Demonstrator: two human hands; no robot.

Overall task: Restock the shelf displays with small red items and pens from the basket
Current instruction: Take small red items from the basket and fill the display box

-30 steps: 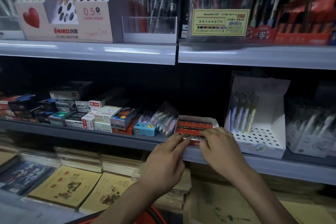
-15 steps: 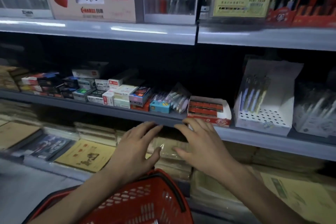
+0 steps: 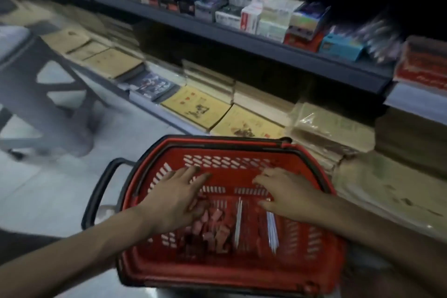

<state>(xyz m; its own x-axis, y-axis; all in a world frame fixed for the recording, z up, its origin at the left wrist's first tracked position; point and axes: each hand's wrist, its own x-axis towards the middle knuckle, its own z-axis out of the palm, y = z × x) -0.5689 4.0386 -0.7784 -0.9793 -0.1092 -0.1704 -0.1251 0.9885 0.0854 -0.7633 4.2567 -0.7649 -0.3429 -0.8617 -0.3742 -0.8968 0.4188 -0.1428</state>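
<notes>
A red basket point(image 3: 312, 271) with a black rim and handles stands low in front of me. Several small red items point(image 3: 212, 227) lie in a heap on its floor, and a few pale pens point(image 3: 272, 230) lie to their right. My left hand point(image 3: 179, 198) hovers inside the basket over the red items, fingers spread and holding nothing. My right hand point(image 3: 283, 191) hangs over the pens with relaxed fingers, also holding nothing. The red-item display box point(image 3: 420, 63) sits on the shelf at the far right, blurred.
A grey shelf point(image 3: 266, 46) carries rows of small stationery boxes point(image 3: 273, 14). Below it lie yellow and brown notebooks point(image 3: 196, 106) and wrapped paper stacks point(image 3: 331, 128). A grey stool point(image 3: 41, 94) stands on the floor at left.
Both hands left the red display box on the shelf and dropped into the basket. My view swung down and left, so the upper pen shelf is out of sight.
</notes>
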